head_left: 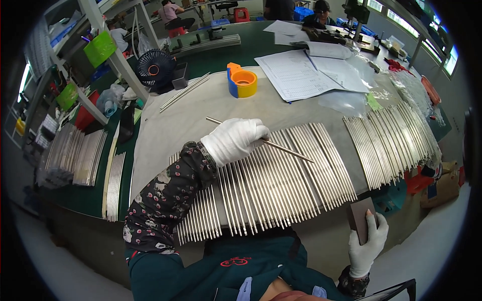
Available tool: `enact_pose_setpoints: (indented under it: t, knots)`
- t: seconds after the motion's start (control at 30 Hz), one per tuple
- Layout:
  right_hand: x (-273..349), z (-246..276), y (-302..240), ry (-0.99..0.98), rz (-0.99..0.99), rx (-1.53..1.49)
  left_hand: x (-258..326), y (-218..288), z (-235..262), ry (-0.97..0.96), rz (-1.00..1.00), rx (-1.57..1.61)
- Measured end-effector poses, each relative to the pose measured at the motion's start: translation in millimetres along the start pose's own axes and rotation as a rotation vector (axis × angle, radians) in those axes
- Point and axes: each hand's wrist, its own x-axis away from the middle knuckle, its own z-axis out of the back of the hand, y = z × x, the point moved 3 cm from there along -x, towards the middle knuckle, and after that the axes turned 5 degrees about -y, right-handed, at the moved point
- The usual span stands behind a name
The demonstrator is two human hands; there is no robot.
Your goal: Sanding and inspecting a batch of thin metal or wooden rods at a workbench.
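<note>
The left hand, in a white glove, is closed around one thin metal rod and holds it slantwise just above the big row of rods that lies side by side on the grey mat covering the surface. One end of the held rod sticks out past the glove toward the tape dispenser; the other end reaches out over the row, toward its far right part. The patterned sleeve of that arm lies across the left part of the row and hides the rods beneath it.

The right hand, also gloved, is off the near edge of the surface, well to the right of the row and below it. It grips a small dark flat block, fingers wrapped around its lower end.

Right of the row, apart from it by a bare strip of mat, lies a second fan of rods. Behind the row, the orange and blue tape dispenser stands on the mat, with sheets of paper just to its right and a few loose rods to its left. A small black fan stands further left of the dispenser. More rods are stacked in bundles well to the left of the row, off the mat. Other people sit at work far behind the dispenser.
</note>
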Motion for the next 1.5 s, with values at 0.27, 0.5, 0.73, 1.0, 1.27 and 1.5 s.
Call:
enact_pose_setpoints:
  t: [0.27,0.5,0.73,1.0,1.27,1.5]
  knots:
    - [-13,-11,-6,-0.032,0.037,0.002,37,-33,10,0.012,0.23,-0.062]
    - [-28,-19,-8,-0.078,0.101,0.016,58,-74,13,0.07,0.419,-0.12]
    - [-63,-8,-49,-0.119,0.159,0.053,99,-184,3,0.297,0.74,-0.228]
    - [-71,-19,-44,-0.186,0.239,0.167,113,-200,-6,0.298,0.855,-0.338]
    - [-74,-19,-50,-0.158,0.291,0.148,114,-198,-2,0.31,0.876,-0.256]
    - [-72,-20,-49,-0.168,0.286,0.132,102,-199,6,0.169,0.943,-0.247]
